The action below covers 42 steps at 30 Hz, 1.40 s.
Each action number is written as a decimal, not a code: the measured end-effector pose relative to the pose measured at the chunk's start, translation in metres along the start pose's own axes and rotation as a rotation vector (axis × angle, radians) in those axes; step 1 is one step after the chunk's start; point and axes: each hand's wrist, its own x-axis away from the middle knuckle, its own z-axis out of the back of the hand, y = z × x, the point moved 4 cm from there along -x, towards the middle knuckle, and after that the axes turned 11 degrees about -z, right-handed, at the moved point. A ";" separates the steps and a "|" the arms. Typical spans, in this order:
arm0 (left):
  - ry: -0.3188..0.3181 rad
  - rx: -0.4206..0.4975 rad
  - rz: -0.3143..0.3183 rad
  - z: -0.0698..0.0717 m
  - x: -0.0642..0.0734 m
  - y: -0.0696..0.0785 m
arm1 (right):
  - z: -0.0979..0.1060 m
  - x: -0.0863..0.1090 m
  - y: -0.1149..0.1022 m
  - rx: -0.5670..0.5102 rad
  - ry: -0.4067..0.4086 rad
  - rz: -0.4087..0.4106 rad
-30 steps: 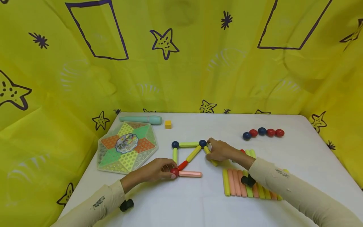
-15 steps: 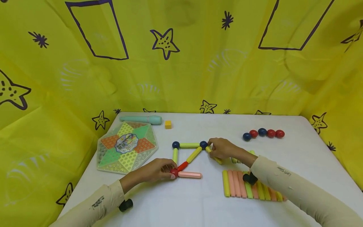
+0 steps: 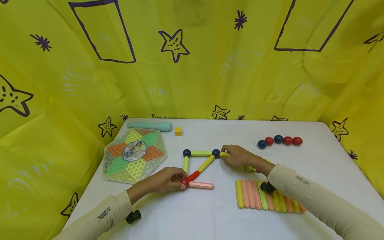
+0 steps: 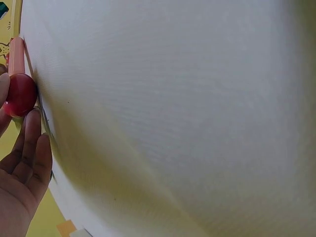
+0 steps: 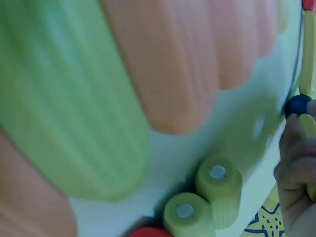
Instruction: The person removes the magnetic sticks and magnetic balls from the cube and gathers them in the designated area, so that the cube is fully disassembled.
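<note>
My left hand grips a red ball at the near left corner of a flat frame of balls and rods. From that ball run a light green rod, a red rod joined to a yellow rod, and a pink rod. A blue ball and a light green rod form the far side. At the far right corner, next to another blue ball, my right hand pinches a short-looking yellow rod, largely hidden by the fingers.
Beneath my right forearm lies a row of pink, yellow and green rods, with more green rods just beyond. Several red and blue balls sit at the back right. A star-patterned game board, a mint-green stick and a yellow cube occupy the left.
The yellow rod in my right hand has swung from slanting toward me to pointing rightward from the blue ball. The right hand shifted slightly right; my left hand stayed on the red ball.
</note>
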 end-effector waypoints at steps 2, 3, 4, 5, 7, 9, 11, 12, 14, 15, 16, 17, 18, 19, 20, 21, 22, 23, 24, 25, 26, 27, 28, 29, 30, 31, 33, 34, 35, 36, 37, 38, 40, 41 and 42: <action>-0.001 -0.003 -0.001 0.000 0.000 0.000 | -0.001 0.000 0.000 -0.004 0.054 -0.003; -0.001 -0.004 -0.002 0.000 0.000 0.000 | 0.000 0.000 -0.001 -0.006 0.077 -0.005; -0.001 -0.006 -0.002 0.000 0.000 0.000 | -0.001 0.000 -0.001 -0.007 0.097 -0.005; -0.001 -0.006 -0.002 0.000 0.000 0.000 | -0.001 0.000 -0.001 -0.009 0.113 -0.007; -0.003 -0.005 0.002 0.000 0.000 0.000 | -0.001 0.000 -0.001 -0.007 0.139 0.000; -0.005 -0.005 0.010 -0.001 0.000 -0.001 | -0.001 -0.001 -0.001 -0.009 0.149 0.001; -0.005 -0.007 0.010 -0.001 0.000 0.000 | -0.001 0.000 -0.001 -0.020 0.146 0.008; -0.006 -0.008 0.010 -0.001 0.000 0.000 | 0.000 0.000 -0.001 -0.027 0.137 0.016; -0.007 -0.007 0.010 0.000 -0.001 0.001 | 0.003 0.003 0.001 -0.048 0.103 0.035; -0.007 -0.006 0.009 0.000 -0.001 0.001 | 0.005 0.006 0.001 -0.066 0.086 0.050; -0.008 -0.005 0.008 0.000 -0.001 0.002 | 0.008 0.009 0.002 -0.084 0.069 0.067; -0.011 -0.004 0.007 0.000 -0.002 0.002 | 0.010 0.012 0.004 -0.110 0.044 0.079; -0.012 -0.003 0.011 0.000 -0.002 0.003 | 0.012 0.016 0.006 -0.137 0.023 0.088; -0.014 0.000 0.015 0.000 -0.002 0.003 | 0.014 0.020 0.008 -0.165 0.002 0.097; -0.016 -0.002 0.017 0.000 -0.001 0.003 | 0.017 0.025 0.012 -0.189 -0.013 0.100; -0.016 -0.004 0.018 0.000 -0.001 0.003 | 0.019 0.030 0.015 -0.211 -0.022 0.104; -0.016 -0.006 0.018 0.000 -0.001 0.004 | 0.022 0.036 0.020 -0.232 -0.033 0.106; -0.016 -0.007 0.015 0.000 -0.001 0.004 | 0.025 0.042 0.024 -0.258 -0.044 0.114; -0.015 -0.007 0.019 0.000 -0.001 0.004 | 0.028 0.049 0.030 -0.279 -0.050 0.120; -0.015 -0.007 0.020 0.000 0.000 0.004 | 0.031 0.056 0.037 -0.293 -0.052 0.126; -0.015 -0.008 0.020 0.000 0.000 0.004 | 0.035 0.064 0.044 -0.304 -0.049 0.127; -0.014 -0.010 0.015 0.000 0.000 0.004 | 0.038 0.072 0.053 -0.312 -0.040 0.128; -0.013 -0.013 0.008 0.000 0.000 0.004 | 0.041 0.079 0.062 -0.321 -0.027 0.127; -0.012 -0.015 0.006 0.000 0.000 0.004 | 0.044 0.087 0.072 -0.316 -0.005 0.123; -0.012 -0.017 0.007 0.000 0.001 0.004 | 0.046 0.095 0.082 -0.306 0.025 0.110; -0.013 -0.018 0.005 0.000 0.001 0.003 | 0.048 0.103 0.093 -0.289 0.060 0.097; -0.013 -0.021 0.001 0.000 0.001 0.003 | 0.050 0.119 0.116 -0.254 0.129 0.052; -0.014 -0.020 0.003 0.000 0.001 0.003 | 0.049 0.126 0.127 -0.239 0.160 0.022; -0.015 -0.019 0.003 0.000 0.001 0.003 | 0.049 0.133 0.138 -0.221 0.187 -0.001; -0.016 -0.017 0.006 0.000 0.001 0.003 | 0.048 0.140 0.149 -0.208 0.209 -0.024; -0.016 -0.015 0.006 0.000 0.000 0.003 | 0.046 0.147 0.159 -0.199 0.224 -0.053; -0.016 -0.016 0.005 0.000 0.000 0.003 | 0.045 0.153 0.169 -0.195 0.242 -0.075; -0.016 -0.015 0.004 0.000 0.000 0.004 | 0.040 0.165 0.185 -0.185 0.259 -0.115; -0.017 -0.015 0.003 0.000 0.000 0.004 | 0.038 0.170 0.192 -0.179 0.265 -0.126; -0.017 -0.014 0.005 0.000 0.000 0.004 | 0.035 0.174 0.198 -0.173 0.269 -0.145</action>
